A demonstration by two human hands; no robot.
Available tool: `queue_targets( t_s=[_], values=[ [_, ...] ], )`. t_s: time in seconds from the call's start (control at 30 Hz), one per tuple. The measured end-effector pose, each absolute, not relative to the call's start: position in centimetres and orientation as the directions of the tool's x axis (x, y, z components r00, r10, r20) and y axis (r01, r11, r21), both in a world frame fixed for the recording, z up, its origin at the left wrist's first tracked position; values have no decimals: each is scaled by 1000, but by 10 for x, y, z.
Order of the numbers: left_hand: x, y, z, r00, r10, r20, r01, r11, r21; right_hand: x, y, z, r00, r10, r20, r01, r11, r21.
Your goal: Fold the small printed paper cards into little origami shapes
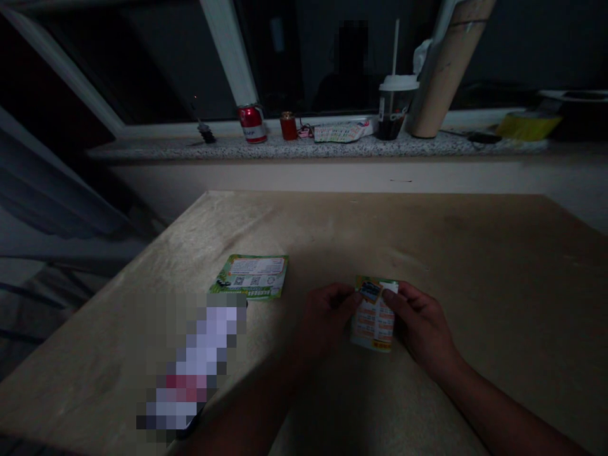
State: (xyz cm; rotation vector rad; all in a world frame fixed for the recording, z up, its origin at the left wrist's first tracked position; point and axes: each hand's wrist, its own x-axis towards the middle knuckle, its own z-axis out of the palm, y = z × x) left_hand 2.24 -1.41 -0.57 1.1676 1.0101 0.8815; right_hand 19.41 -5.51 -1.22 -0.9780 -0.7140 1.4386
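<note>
Just right of the middle of the head view, a small printed card (373,323) with columns of white and orange boxes is held above the table. My left hand (327,316) pinches its upper left edge between thumb and fingers. On the other side, my right hand (420,323) grips the upper right edge, thumb on the front. A small dark picture patch (370,291) shows near the card's top, between the thumbs; whether it is a separate piece I cannot tell. A green leaflet (256,277) with square codes lies flat to the left.
The table (304,228) reaches to the wall under a window. A pixelated phone-like object (197,367) lies front left. On the sill (285,149) stand a red can (252,123), a small red jar (288,126), a lidded cup with straw (393,107) and a cardboard tube (449,69).
</note>
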Motion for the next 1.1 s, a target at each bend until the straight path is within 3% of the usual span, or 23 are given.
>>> queue_targets(
  t_s=[1.1],
  values=[
    [21,-15,-2,291,938,-189,-25,205,979,196,-54,-6,63,990,-124,-327,-97,-940]
  ],
)
